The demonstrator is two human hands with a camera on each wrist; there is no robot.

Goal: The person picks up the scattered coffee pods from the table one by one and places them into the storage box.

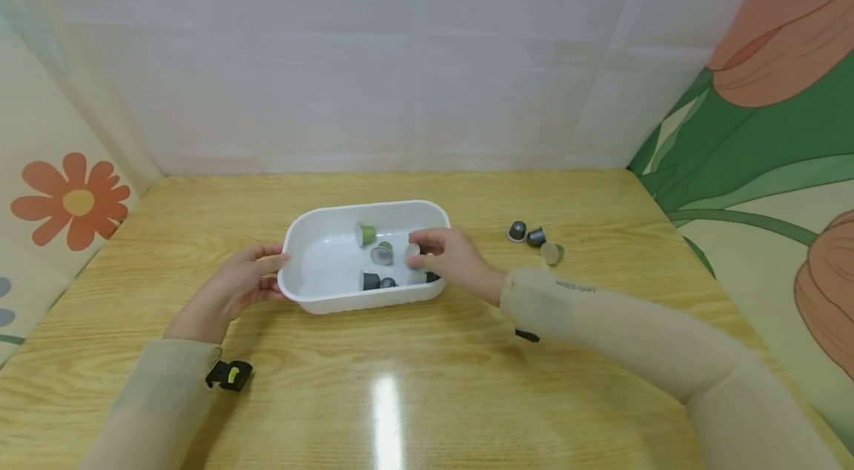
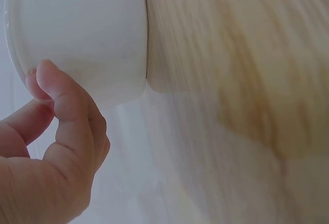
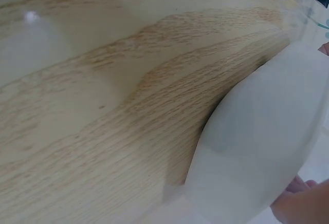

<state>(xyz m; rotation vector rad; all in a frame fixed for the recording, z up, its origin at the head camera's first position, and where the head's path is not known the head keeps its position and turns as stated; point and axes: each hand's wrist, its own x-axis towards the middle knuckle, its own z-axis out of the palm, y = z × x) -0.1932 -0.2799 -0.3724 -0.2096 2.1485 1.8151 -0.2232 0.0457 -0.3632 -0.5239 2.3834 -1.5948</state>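
Note:
A white plastic tray (image 1: 320, 302) sits on the wooden table. At its left end my left hand (image 1: 248, 283) pinches the rim between thumb and fingers; the left wrist view shows this hand (image 2: 64, 136) against the tray's outer wall (image 2: 87, 34). My right hand (image 1: 457, 261) reaches over the tray's right end and pinches a pale-faced coffee capsule (image 1: 411, 255) between thumb and forefinger. Inside the tray lie a green capsule (image 1: 365, 234), a silver-lidded capsule (image 1: 382, 255), a dark capsule (image 1: 370, 281) and a smaller-looking dark one (image 1: 388, 282). Another dark capsule (image 1: 431, 276) is partly hidden by my right hand.
To the tray's right, two dark capsules (image 1: 517, 230) and a green capsule with a pale lid (image 1: 551, 253) lie close together on the wooden table (image 1: 427, 381). A white cloth (image 1: 400, 84) hangs behind the table, with flower-patterned panels (image 1: 747, 159) at the sides.

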